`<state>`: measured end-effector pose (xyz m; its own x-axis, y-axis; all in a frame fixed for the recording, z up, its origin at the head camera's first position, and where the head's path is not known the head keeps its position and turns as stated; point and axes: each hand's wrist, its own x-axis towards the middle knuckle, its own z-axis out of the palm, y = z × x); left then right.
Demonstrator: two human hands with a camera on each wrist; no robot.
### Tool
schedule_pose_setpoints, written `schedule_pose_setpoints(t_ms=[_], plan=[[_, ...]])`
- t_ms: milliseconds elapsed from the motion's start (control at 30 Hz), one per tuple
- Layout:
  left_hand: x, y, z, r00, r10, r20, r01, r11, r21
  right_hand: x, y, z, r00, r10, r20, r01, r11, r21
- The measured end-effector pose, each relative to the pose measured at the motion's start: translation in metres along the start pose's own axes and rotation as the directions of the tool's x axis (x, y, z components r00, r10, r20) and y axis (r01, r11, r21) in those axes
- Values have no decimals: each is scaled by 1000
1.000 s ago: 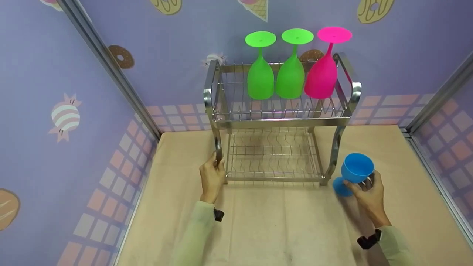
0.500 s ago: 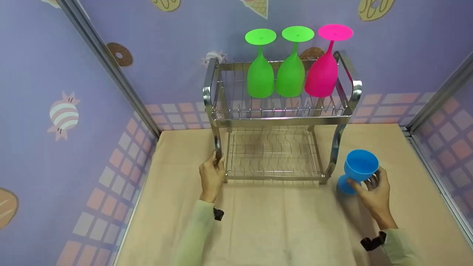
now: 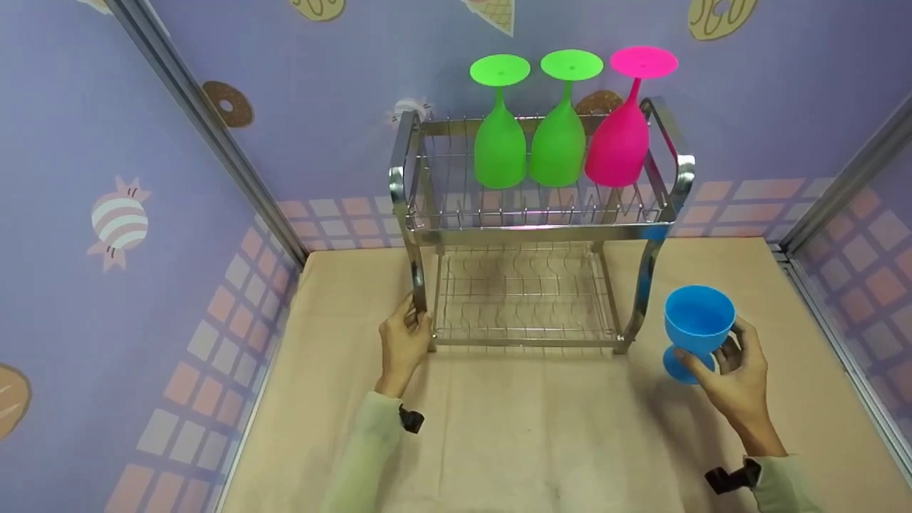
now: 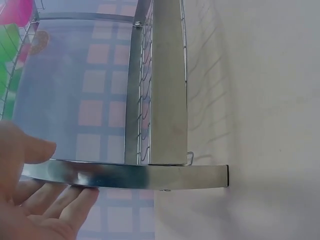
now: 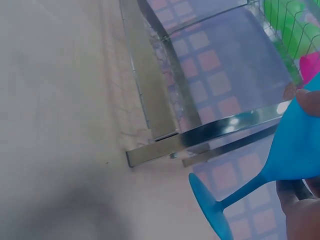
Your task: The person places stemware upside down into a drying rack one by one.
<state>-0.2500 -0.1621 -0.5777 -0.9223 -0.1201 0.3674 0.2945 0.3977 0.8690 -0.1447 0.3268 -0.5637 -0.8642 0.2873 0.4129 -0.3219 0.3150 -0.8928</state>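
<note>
A two-tier metal dish rack point(image 3: 527, 234) stands on the table, and my left hand point(image 3: 404, 349) holds its left front leg. The left wrist view shows the thumb on one side of that leg point(image 4: 107, 175) and the fingers on the other. To the right of the rack, my right hand point(image 3: 741, 385) grips a blue wine glass point(image 3: 697, 324) by its bowl, mouth up. In the right wrist view, the glass's round foot point(image 5: 210, 207) is off the table. Two green wine glasses point(image 3: 500, 153) point(image 3: 558, 153) and a pink one point(image 3: 618, 149) stand upside down on the upper tier.
The lower tier point(image 3: 524, 296) is a wire shelf with wavy dividers. A beige cloth point(image 3: 499, 427) covers the table. Patterned purple walls point(image 3: 335, 85) rise behind and at both sides, with metal posts point(image 3: 214, 128) at the corners.
My right hand has carried the blue wine glass a little to the right, away from the rack. My left hand stays on the rack's leg, and the other glasses keep their places.
</note>
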Motion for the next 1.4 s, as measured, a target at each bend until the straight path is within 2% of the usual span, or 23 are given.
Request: schedule_pose_setpoints(t_ms=[100, 233, 400, 500, 600, 733, 800, 967, 1133, 1400], plan=[[-1, 3, -5, 999, -28, 26, 29, 999, -19, 0, -7, 1, 997, -70, 15, 70, 998, 1], [-3, 11, -13, 999, -27, 24, 28, 999, -30, 1, -17, 3, 989, -139, 48, 141, 989, -46], [-5, 25, -20, 997, 74, -4, -74, 997, -7, 3, -30, 8, 973, -219, 73, 225, 968, -106], [-7, 35, -20, 990, 142, -3, -142, 990, 6, 4, -39, 13, 953, -289, 86, 298, 946, -128], [-9, 46, -20, 982, 187, 23, -187, 982, 9, 6, -51, 19, 927, -361, 104, 373, 916, -148], [-13, 60, -18, 977, 195, 86, -196, 981, -8, 9, -60, 24, 894, -431, 127, 448, 876, -181], [-15, 67, -17, 975, 186, 121, -185, 983, -20, 11, -61, 25, 885, -444, 144, 465, 864, -195], [-19, 78, -13, 968, 170, 183, -164, 985, -45, 13, -60, 28, 878, -443, 181, 476, 849, -231], [-21, 80, -7, 962, 187, 201, -179, 982, -57, 12, -68, 33, 864, -462, 202, 503, 817, -283], [-25, 90, 4, 955, 182, 234, -172, 983, -65, 12, -77, 44, 834, -485, 263, 549, 777, -308]])
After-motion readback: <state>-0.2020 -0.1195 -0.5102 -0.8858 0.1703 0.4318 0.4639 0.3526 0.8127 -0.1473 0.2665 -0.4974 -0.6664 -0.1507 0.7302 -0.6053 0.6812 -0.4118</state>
